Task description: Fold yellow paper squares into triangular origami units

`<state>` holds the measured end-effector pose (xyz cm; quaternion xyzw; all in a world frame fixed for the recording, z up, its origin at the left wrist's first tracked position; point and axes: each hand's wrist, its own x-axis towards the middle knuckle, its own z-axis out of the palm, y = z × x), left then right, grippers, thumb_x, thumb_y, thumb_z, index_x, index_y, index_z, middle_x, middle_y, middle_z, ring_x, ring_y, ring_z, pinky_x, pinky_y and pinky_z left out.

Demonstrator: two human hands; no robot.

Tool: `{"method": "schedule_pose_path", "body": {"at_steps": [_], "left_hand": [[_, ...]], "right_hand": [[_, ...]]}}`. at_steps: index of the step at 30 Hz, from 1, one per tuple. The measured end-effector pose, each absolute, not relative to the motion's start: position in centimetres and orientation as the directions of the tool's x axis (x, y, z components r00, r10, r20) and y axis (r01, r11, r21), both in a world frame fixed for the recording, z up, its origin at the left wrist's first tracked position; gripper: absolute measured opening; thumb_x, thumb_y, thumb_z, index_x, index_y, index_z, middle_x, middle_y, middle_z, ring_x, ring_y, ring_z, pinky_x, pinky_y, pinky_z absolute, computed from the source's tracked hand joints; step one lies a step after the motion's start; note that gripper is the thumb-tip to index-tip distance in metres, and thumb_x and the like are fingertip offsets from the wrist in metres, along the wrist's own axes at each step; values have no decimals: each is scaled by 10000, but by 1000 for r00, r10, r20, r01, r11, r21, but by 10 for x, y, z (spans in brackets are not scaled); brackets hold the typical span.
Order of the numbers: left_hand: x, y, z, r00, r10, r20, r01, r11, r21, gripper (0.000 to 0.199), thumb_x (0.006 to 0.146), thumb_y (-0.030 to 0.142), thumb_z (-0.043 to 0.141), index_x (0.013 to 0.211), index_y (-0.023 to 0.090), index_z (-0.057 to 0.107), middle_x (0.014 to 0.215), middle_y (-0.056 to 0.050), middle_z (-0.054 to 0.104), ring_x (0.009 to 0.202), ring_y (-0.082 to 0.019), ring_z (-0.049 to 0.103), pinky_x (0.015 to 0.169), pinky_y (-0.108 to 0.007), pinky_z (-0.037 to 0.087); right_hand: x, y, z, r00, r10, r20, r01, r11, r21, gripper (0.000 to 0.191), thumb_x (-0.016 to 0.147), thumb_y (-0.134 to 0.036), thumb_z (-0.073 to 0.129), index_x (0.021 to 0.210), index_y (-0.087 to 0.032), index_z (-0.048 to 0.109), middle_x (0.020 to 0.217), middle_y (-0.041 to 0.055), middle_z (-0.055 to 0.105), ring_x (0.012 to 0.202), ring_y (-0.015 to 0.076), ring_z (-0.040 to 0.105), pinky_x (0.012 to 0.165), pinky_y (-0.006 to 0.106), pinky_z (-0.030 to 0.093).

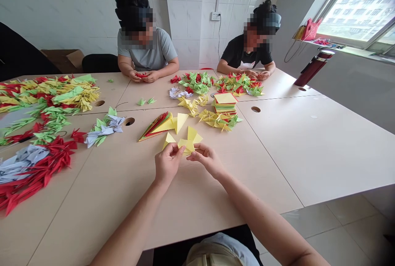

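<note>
Between my two hands, above the near part of the table, is a piece of folded yellow paper (186, 146). My left hand (166, 163) pinches its left side with thumb and fingers. At its right edge, my right hand (208, 159) has thumb and fingers closed on the paper. Just beyond lie loose yellow folded pieces (180, 122), partly behind my hands. A fan of red, green and yellow folded papers (154, 128) rests to their left. Farther right stands a stack of square paper (225, 103), with yellow paper cranes (216, 120) around its base.
Heaps of folded cranes (49, 93) cover the table's left side, red ones (46, 171) nearest. Across the table two people (148, 52) fold paper; piles of cranes (197, 81) lie before them. A dark red flask (313, 68) stands at the far right. Holes (256, 109) pierce the tabletop.
</note>
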<state>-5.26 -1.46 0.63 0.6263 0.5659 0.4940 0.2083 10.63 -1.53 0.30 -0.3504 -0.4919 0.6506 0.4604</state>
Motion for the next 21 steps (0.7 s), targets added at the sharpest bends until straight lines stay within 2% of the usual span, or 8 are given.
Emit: {"method": "schedule_pose_path", "body": {"at_steps": [5,9,16,21], "left_hand": [[-51,-15,6,-89,931,353,427,-284,858,133,758,334,626,745,204,603,664,11,645,560,-121,571,563,-203,432],[-50,-14,5,-111,946,306,363,-248,898,143,736,342,647,751,203,616,679,7,654,569,-126,573,574,-210,442],[-53,-11,3,-116,953,279,294,-235,926,149,722,336,654,774,201,617,706,-1,656,627,-138,591,617,-224,467],[-53,-11,4,-89,962,258,288,-224,931,144,704,331,671,734,196,629,676,6,650,602,-129,583,608,-219,462]], "right_hand": [[104,-13,-3,-307,947,-97,-200,-164,-966,368,731,-490,649,840,-138,648,792,73,702,738,188,680,736,345,529],[106,-11,-5,-333,936,-116,-218,-196,-956,372,725,-490,651,846,-138,647,804,85,710,738,196,685,733,356,535],[109,-14,2,-404,904,-138,-232,-247,-941,237,747,-347,622,888,-157,632,885,79,712,849,212,684,827,379,507],[108,-14,3,-387,910,-150,-218,-249,-944,312,746,-426,636,885,-147,642,880,81,704,830,209,686,794,363,520]]}}
